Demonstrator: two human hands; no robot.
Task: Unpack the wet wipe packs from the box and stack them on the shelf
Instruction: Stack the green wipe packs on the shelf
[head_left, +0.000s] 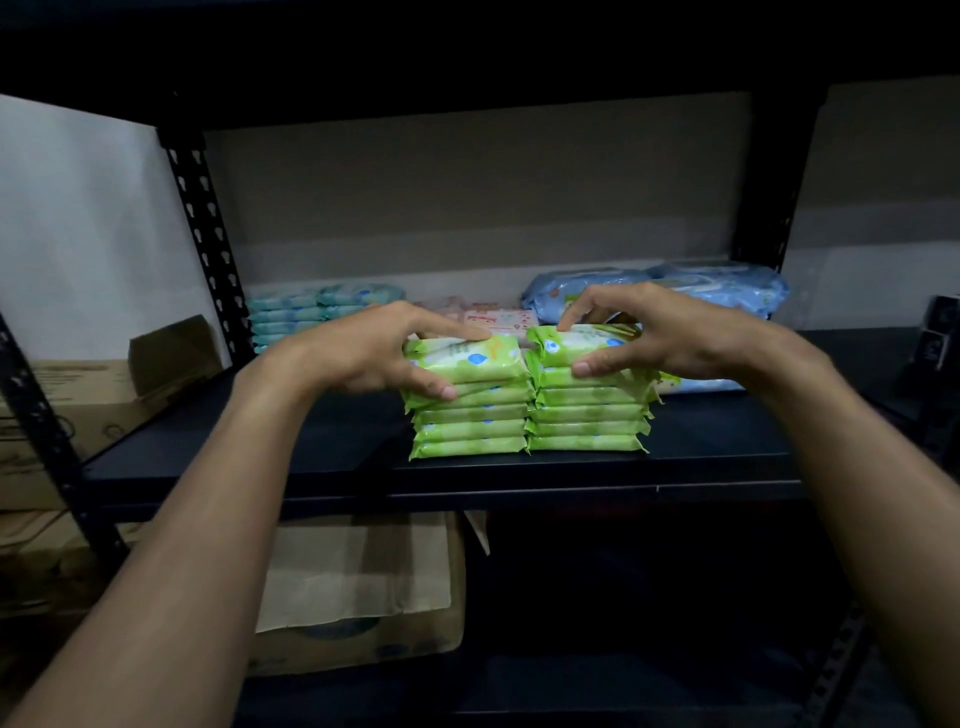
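Observation:
Two stacks of green wet wipe packs stand side by side on the black shelf (260, 457), several packs each. My left hand (363, 353) grips the top packs of the left stack (470, 431), fingers on top and thumb at the front. My right hand (649, 332) grips the top pack of the right stack (587, 426) the same way. An open cardboard box (363, 597) sits on the level below, its inside hidden in shadow.
Behind the green stacks lie teal packs (291, 312) at the left, pink packs (498, 319) in the middle and large blue packs (727, 291) at the right. Black shelf posts (202, 228) frame the bay. Cardboard boxes (78, 405) stand left of the rack.

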